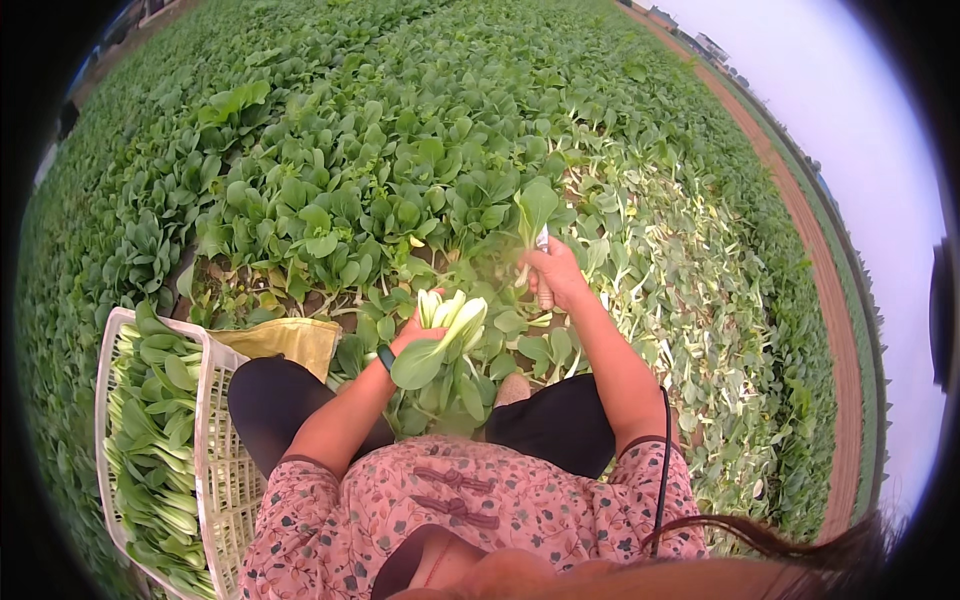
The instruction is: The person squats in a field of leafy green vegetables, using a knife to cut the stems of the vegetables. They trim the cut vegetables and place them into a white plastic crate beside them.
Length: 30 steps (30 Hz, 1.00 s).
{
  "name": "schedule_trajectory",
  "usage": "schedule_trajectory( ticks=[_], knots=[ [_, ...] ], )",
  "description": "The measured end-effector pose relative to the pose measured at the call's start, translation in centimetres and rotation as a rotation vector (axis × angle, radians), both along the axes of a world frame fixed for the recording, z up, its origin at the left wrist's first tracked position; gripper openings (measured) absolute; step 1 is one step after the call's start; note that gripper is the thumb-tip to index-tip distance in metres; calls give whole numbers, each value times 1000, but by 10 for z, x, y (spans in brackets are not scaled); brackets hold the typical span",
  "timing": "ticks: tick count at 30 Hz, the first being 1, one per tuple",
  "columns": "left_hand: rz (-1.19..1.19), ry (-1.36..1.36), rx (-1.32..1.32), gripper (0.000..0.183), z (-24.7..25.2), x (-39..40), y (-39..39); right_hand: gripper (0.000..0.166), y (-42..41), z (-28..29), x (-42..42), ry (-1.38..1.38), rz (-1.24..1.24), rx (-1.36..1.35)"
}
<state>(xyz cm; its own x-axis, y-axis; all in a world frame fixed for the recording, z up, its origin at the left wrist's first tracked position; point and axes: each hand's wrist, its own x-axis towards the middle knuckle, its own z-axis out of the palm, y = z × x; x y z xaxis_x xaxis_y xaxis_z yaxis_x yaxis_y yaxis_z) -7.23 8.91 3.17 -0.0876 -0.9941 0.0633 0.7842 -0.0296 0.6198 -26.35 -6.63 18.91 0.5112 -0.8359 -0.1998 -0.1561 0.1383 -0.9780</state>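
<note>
My left hand is closed around a bunch of bok choy, pale stem ends up and green leaves hanging toward my lap. Off to the right and a little farther out, my right hand grips a knife by its handle, the blade pointing away from me. A green leaf with a pale stalk stands up beside the blade, held in or against the same hand. Its lower end looks blurred. Loose leaves lie on the ground between the two hands.
At my left, a white plastic crate holds many bok choy heads. Yellow woven sacking lies beside it. Standing bok choy grows ahead. Cut leaves and stalks cover the ground at right, with a dirt path beyond.
</note>
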Motion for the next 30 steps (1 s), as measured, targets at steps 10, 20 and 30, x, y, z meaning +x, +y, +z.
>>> schedule_trajectory(
  ticks=[10, 20, 30],
  knots=[
    [32, 133, -66, 70, 15, -3, -2, 41, 27, 20, 0, 341, 345, -205],
    [108, 195, -18, 52, 25, -11, 8, 31, 61, -9, 43, 23, 435, -80],
    [222, 27, 33, 64, 43, -9, 51, 25, 55, -9, 68, -73, 739, 76]
  ],
)
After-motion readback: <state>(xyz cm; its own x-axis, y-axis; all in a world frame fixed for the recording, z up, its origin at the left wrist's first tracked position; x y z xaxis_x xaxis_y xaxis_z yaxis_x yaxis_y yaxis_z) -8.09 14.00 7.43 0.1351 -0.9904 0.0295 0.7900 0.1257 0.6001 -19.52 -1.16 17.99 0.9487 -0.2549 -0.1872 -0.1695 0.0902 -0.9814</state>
